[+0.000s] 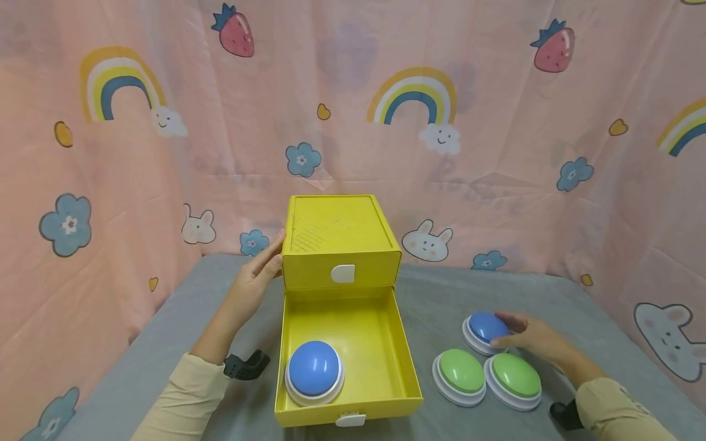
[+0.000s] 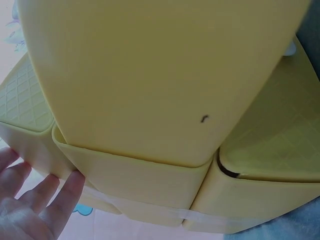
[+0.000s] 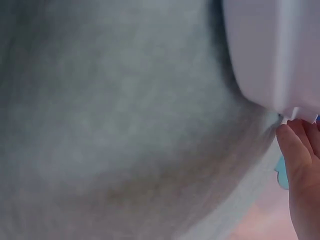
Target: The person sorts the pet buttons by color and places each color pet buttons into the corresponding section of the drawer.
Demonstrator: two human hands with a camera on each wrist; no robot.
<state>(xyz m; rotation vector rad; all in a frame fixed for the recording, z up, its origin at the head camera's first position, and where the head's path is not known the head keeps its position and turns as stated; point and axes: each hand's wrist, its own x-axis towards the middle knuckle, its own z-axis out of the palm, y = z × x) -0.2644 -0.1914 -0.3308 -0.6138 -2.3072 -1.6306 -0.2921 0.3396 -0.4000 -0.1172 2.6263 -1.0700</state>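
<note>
A yellow two-drawer box (image 1: 342, 223) stands in the middle, its lower drawer (image 1: 375, 361) pulled out and its upper one closed. Inside the lower drawer, at the front left, sits a blue push button (image 1: 314, 367) with a white base. My left hand (image 1: 255, 285) rests against the box's left side with fingers extended; the left wrist view shows those fingertips (image 2: 75, 182) on the yellow wall. On the right, my right hand (image 1: 532, 335) holds a second blue push button (image 1: 488, 327) between thumb and fingers. The right wrist view shows this hand (image 3: 305, 165) only partly.
Two green push buttons (image 1: 462, 371) (image 1: 516, 375) with white bases lie just in front of the right-hand blue one. Everything stands on a grey cloth-covered table (image 1: 231, 416). A pink patterned curtain (image 1: 353, 165) hangs behind and along both sides.
</note>
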